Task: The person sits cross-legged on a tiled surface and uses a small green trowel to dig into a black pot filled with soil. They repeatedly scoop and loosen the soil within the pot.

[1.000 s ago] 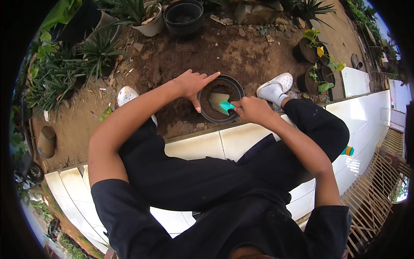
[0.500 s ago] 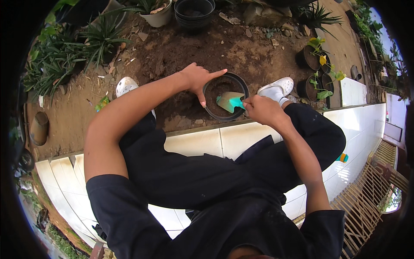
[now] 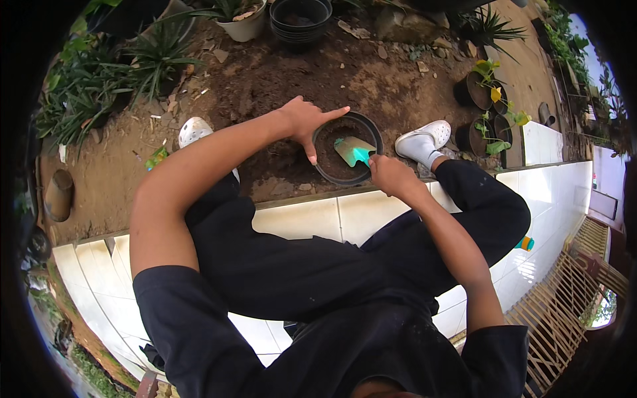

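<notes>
A round black plant pot (image 3: 346, 183) with brown soil (image 3: 326, 147) in it stands on the ground between my feet. My left hand (image 3: 302, 124) grips the pot's left side, thumb and forefinger spread along its rim. Closed around the handle of a turquoise hand trowel (image 3: 356, 151) is my right hand (image 3: 391, 174), at the pot's near right edge. The trowel's blade lies inside the pot, its soil-smeared face showing and its tip at the soil. My right fingers cover most of the handle.
White tiled ledge (image 3: 298, 222) runs under my legs. Stacked black pots (image 3: 300, 30) and a white pot (image 3: 244, 28) stand at the back, potted yellow-green plants (image 3: 479, 93) at the right. Spiky plants (image 3: 86, 99) grow at the left. My white clogs (image 3: 431, 134) flank the pot.
My right hand has shifted slightly left and nearer to me with the trowel. The blade has turned, its tip now further toward the pot's far left. My left hand stays put.
</notes>
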A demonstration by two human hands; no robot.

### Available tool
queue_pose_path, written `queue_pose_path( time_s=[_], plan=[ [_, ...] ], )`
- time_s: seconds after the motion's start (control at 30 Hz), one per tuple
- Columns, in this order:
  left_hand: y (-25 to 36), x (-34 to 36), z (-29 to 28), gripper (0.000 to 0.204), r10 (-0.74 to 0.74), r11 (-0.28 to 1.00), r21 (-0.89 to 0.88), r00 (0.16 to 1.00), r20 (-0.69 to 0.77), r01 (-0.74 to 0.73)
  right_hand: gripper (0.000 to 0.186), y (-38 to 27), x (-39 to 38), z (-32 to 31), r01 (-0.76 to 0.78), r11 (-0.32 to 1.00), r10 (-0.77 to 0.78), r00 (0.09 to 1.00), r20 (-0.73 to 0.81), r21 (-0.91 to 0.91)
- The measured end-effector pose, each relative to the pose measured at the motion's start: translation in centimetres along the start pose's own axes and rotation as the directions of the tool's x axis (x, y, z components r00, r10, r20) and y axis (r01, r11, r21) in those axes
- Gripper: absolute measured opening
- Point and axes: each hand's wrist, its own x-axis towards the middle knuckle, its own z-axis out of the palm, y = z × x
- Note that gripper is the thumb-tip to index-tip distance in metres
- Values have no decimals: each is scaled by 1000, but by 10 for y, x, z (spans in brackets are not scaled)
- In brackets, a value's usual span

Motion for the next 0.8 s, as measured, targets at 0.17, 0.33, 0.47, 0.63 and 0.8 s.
queue_pose_path(
  time_s=[0.17, 0.33, 0.47, 0.63, 0.8],
  plan=[
    [-1, -8, 2, 151, -28, 1000, 3, 999, 16, 28, 25, -13, -36, -45, 247, 933, -319, 904, -286, -263],
    [-2, -4, 0, 152, -21, 1000, 1, 999, 24, 21, 20, -11, -4, -14, 220, 809, -411, 875, -257, -546],
    [-2, -8, 2, 152, -27, 999, 27, 1000, 11, 27, 16, -29, -16, -27, 287, 825, -412, 895, -171, -486],
    [2, -6, -5, 152, -51, 999, 10, 998, 21, 51, 13, -15, -9, -27, 299, 829, -453, 854, -255, -472],
    [0, -10, 0, 152, -46, 999, 14, 999, 14, 46, 13, -21, -25, -6, 354, 783, -462, 882, -97, -511]
  ],
)
